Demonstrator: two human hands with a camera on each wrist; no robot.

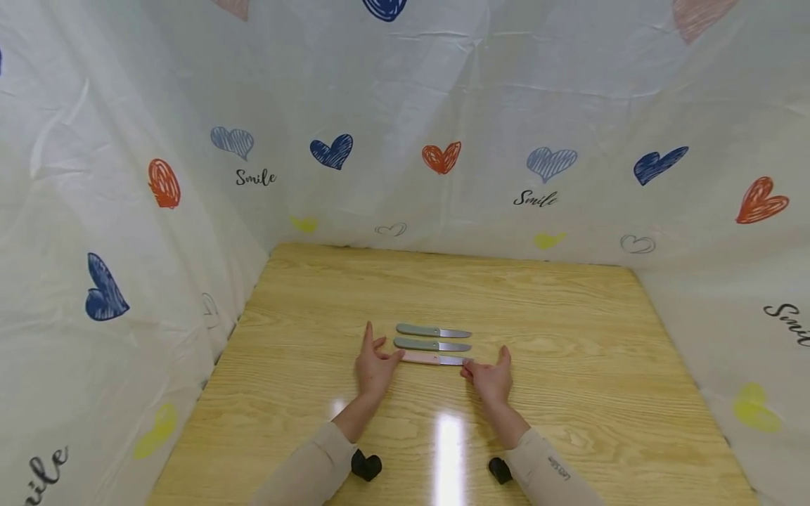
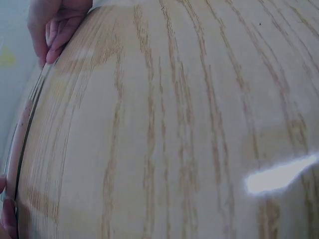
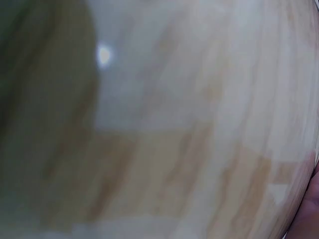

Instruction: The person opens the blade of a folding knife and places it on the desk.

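Three small knives lie side by side on the wooden table, blades to the right. The far green-handled knife [image 1: 418,329] and the middle green-handled knife [image 1: 416,344] lie behind a pink-handled knife [image 1: 420,358]. My left hand [image 1: 375,370] pinches the pink handle's left end, its index finger raised. At the other end my right hand [image 1: 492,380] pinches the blade tip between thumb and finger. The left wrist view shows the pink handle [image 2: 18,149] edge-on at the left, with the right hand's fingers [image 2: 56,42] at the blade's far end.
The wooden table [image 1: 557,330] carries a bright light reflection near its front. White sheeting [image 1: 392,91] printed with hearts and "Smile" hangs behind the table and along both sides. The right wrist view mostly holds blurred table surface.
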